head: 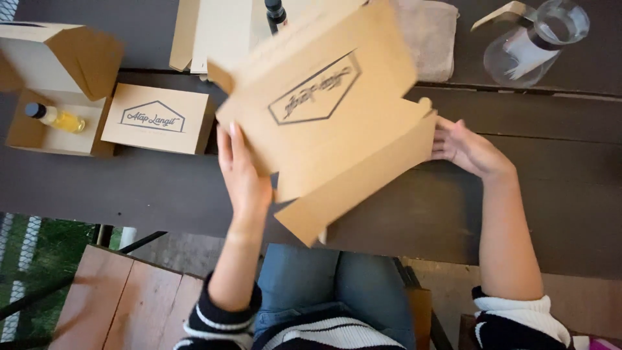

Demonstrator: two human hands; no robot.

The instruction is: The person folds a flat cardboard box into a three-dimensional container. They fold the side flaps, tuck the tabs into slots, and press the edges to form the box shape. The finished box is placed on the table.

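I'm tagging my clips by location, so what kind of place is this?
Probably an outdoor packing spot: a dark plank table, grass below it, and flat cardboard box held in both hands beside an open box with a small bottle.

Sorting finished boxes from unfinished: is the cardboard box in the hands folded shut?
No. The cardboard box is partly folded: its side flap hangs loose below, between the left hand and right hand.
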